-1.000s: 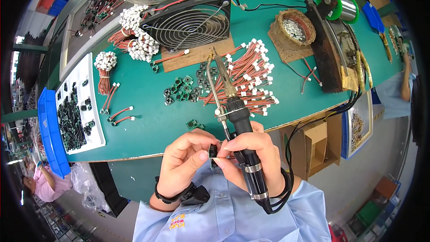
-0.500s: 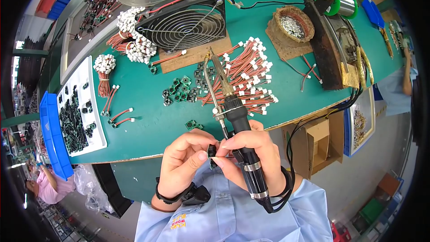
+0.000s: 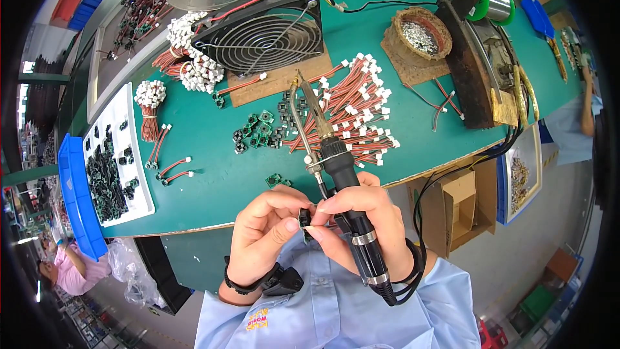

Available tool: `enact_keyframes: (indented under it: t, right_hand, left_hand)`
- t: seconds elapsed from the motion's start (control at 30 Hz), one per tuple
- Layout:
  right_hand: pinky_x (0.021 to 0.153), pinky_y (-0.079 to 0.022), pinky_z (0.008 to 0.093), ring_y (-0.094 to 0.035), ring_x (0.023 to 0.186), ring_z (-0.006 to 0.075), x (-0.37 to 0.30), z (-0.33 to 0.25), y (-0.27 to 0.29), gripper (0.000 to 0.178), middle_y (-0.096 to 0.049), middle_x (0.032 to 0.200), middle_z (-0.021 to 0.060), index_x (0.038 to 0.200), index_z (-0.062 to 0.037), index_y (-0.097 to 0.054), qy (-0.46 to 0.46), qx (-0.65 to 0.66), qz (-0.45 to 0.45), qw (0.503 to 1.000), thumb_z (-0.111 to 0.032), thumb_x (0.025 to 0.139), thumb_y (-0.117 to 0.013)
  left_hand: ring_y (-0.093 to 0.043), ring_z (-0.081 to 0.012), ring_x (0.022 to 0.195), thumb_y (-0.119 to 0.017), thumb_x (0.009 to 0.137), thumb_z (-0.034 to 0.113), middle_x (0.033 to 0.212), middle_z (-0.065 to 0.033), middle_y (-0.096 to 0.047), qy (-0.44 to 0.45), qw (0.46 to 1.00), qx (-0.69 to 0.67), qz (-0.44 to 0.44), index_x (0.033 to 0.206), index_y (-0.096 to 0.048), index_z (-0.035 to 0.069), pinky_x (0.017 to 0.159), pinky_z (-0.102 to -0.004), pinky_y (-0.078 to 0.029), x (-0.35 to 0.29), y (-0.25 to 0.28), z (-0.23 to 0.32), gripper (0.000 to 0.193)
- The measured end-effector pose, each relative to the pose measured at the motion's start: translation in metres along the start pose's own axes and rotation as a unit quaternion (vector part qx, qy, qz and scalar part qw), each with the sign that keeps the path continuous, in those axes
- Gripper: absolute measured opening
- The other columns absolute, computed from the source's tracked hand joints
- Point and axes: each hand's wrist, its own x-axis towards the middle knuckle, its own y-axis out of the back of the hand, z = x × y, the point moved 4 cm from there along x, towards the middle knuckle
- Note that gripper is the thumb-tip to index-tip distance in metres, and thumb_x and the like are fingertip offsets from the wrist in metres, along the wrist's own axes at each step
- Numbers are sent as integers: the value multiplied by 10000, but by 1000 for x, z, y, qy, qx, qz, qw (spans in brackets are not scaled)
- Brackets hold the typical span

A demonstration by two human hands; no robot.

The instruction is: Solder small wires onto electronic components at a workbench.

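Close to my body, my left hand [image 3: 259,236] pinches a small black component [image 3: 305,217] with a bit of green board at its lower end. My right hand [image 3: 384,223] is wrapped round a black soldering iron [image 3: 342,167] with a thin metal feed tube alongside. Its thumb and forefinger also reach the component. The iron's tip points away from me, over the bench. Just beyond my hands lies a small green circuit board [image 3: 276,180]. Farther off are several green boards with black parts [image 3: 259,130] and a fan of red-and-black wires with white connectors [image 3: 361,100].
A black fan [image 3: 268,42] stands at the back, beside bundled wires [image 3: 150,103]. At left are a white tray of parts [image 3: 143,187] and a blue bin [image 3: 76,187]. A bowl of metal bits [image 3: 445,39], a solder spool [image 3: 497,5] and an iron stand [image 3: 468,84] occupy the right.
The soldering iron's tip has shifted very slightly left. Both hands keep their hold and place at the small component.
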Motion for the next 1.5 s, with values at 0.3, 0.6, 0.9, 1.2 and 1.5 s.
enact_keyframes:
  t: [0.3,0.6,0.9,1.2,1.5]
  right_hand:
    - [755,-344,297,-553,598,118,1,0,0,395,-613,720,-3,993,-87,-480,-17,20,6,1000,9,679,-699]
    - [733,-349,303,-543,656,151,3,-1,3,384,-590,765,-12,981,-99,-536,-29,27,12,999,33,652,-684]
    - [631,-396,224,-542,654,115,2,2,4,388,-602,714,30,1016,-63,-433,-37,40,-34,998,10,729,-684]
    - [647,-426,260,-543,689,119,7,3,9,377,-611,756,42,1011,-63,-436,-32,51,-115,992,26,733,-675]
    - [736,-416,288,-571,738,159,1,3,11,404,-622,800,53,1019,-69,-465,-78,61,-38,994,36,700,-690]
  left_hand:
    - [-522,-174,945,-506,862,4,1028,-130,-525,4,1000,7,-5,1035,-517,-29,824,-294,-410,1,0,1,176]
    - [-520,-169,932,-511,858,1,1021,-128,-521,8,1000,13,-9,1025,-520,-30,820,-295,-410,3,1,2,170]
    - [-518,-158,904,-529,838,-25,997,-115,-513,22,999,-8,-22,1001,-525,-28,807,-285,-411,3,2,2,163]
    - [-513,-148,890,-526,811,-61,977,-106,-504,91,991,-61,-79,975,-508,-27,799,-282,-408,4,4,3,168]
    - [-525,-171,931,-536,803,-35,996,-155,-545,77,993,-68,-60,923,-479,1,839,-318,-407,9,-5,6,137]
